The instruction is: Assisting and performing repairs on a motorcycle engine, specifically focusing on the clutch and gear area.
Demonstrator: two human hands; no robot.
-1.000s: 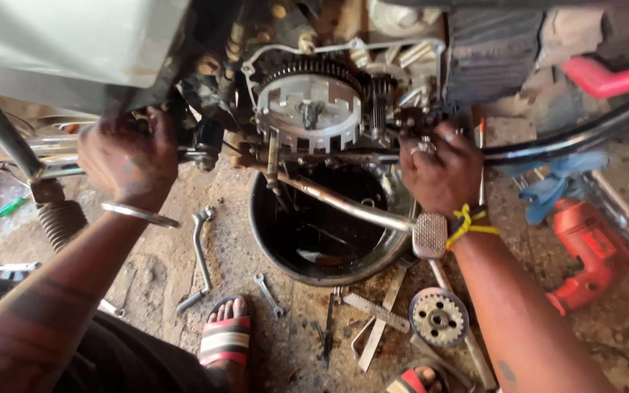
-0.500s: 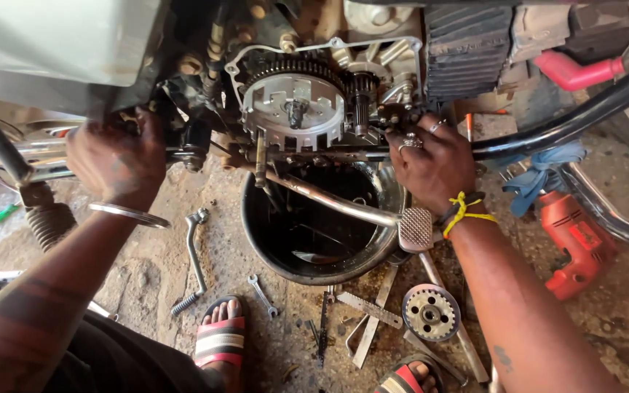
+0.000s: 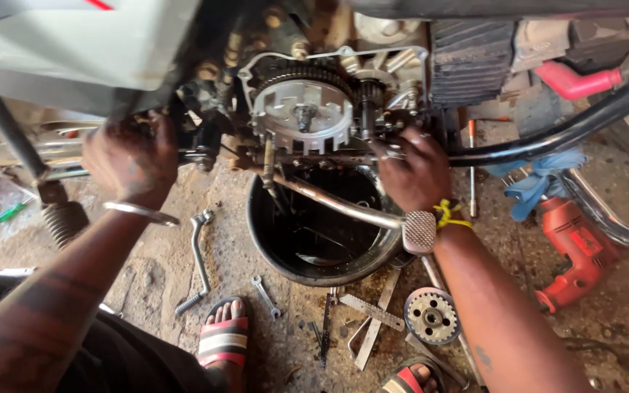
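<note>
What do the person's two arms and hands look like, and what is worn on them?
Both forearms are bare, with no sleeves or gloves. The left hand has a thin silver metal bangle at the wrist, and dark tattoo bands mark that forearm. The right hand has a yellow cord tied around the wrist and a ring on one finger.

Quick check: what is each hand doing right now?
Left hand: closed on something at the engine's left side; what it grips cannot be told.
Right hand: fingers curled against the engine; any hold is hidden.

Head camera looks steeply down, close over the open engine [image 3: 307, 116].
</note>
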